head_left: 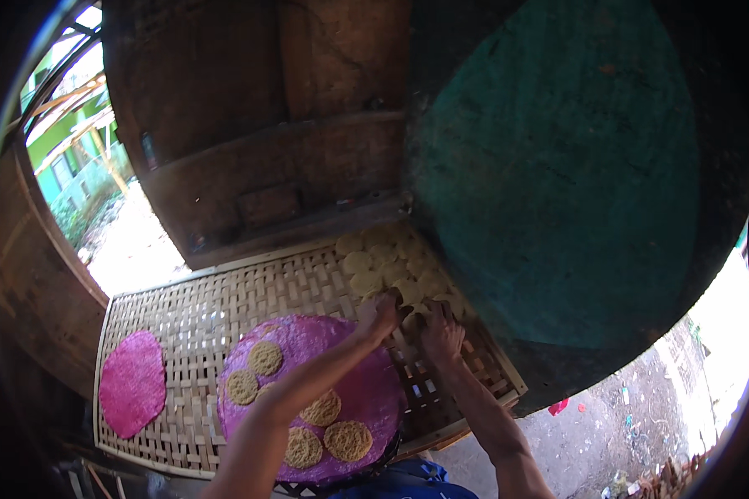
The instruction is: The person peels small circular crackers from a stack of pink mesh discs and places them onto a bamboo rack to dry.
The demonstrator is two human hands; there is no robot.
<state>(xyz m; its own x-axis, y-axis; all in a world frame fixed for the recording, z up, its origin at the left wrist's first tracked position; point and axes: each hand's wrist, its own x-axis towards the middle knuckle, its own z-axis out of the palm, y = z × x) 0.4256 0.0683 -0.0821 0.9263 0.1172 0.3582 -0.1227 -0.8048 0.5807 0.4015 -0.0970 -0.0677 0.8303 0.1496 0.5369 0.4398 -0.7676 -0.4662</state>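
Note:
Both hands reach forward to the far right part of a woven bamboo rack [258, 283]. Several thin, pale round dough pieces [358, 263] lie there close together. My left hand [380, 317] is closed, its fingertips pinching at the edge of a dough round. Beside it, my right hand [443, 336] has its fingers bent down onto the near edge of the same group; shadow partly hides the fingertips. Under my left forearm is a round purple-pink sheet [358, 353]. Several textured, noodle-like dough rounds [348, 441] lie on it, some partly covered by the forearm.
A smaller pink sheet [132, 384] lies on the rack's left end. A dark wooden wall [266, 166] rises behind the rack, and a large green panel [566, 183] stands at the right. Bright ground with scraps [632, 407] shows at the lower right.

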